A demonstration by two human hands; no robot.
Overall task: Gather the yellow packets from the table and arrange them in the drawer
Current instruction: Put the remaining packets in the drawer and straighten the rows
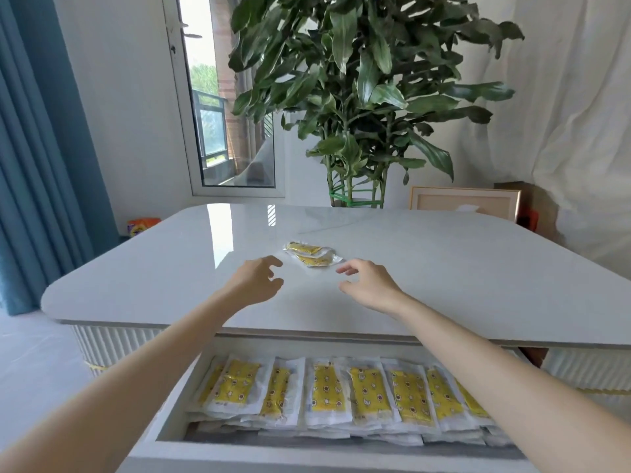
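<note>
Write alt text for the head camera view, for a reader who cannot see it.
A person's left hand and right hand, both open and empty, reach across a white table toward a small pile of yellow packets. In front, the open drawer holds a row of yellow packets set side by side. A large leafy plant stands behind the table.

Leafy plant (pixel 358 80) beside window (pixel 232 131), blue curtain (pixel 41 148) at left, picture frame (pixel 464 203) at right
</note>
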